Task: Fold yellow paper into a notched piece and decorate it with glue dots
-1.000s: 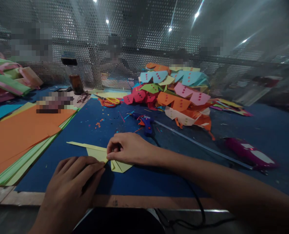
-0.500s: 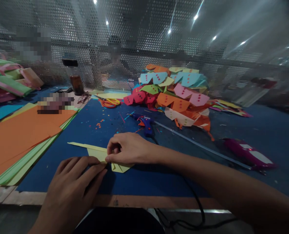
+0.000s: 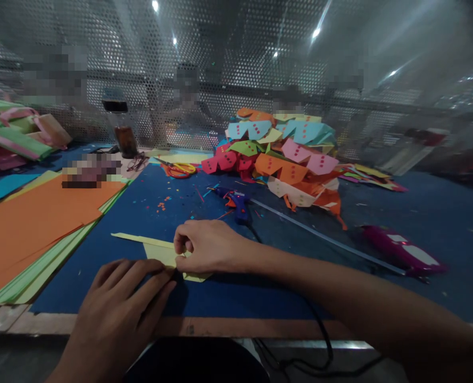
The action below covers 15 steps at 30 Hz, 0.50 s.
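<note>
A pale yellow folded paper lies on the blue table mat, a narrow strip sticking out from it to the left. My left hand grips its lower edge, the thumb and fingers closed together. Over the right part of the paper, my right hand is curled, thumb and index finger pinching near the middle. The fingers hide the fold between the two hands. Just beyond my right hand rests a blue glue gun with a long clear glue stick in its back.
Stacked orange sheets lie at left. Yellow-handled scissors and a bottle of dark liquid stand farther back. Folded coloured paper pieces are heaped behind the glue gun. A purple device lies right; a black cable hangs over the front edge.
My right hand has shifted slightly and covers more of the paper's lower right flap. My left hand stays nearly in place on the paper. The view has moved a little.
</note>
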Motion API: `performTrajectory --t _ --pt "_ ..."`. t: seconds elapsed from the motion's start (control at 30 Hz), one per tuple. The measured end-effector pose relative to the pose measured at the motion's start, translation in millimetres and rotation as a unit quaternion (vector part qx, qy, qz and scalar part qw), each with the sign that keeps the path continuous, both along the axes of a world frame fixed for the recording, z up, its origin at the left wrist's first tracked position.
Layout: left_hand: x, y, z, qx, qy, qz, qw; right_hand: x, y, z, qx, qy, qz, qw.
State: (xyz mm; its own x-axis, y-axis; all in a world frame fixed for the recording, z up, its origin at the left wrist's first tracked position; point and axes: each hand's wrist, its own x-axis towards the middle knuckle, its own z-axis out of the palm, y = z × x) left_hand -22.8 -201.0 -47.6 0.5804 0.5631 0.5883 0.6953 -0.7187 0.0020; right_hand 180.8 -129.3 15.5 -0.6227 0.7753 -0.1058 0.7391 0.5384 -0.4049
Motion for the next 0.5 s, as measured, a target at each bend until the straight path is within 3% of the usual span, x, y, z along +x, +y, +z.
performTrajectory --t 0.5 --pt "-3.1 -8.8 -7.4 0.015 0.022 -0.004 1.000 0.7 2.3 2.2 -0.022 0.024 -0.013 0.999"
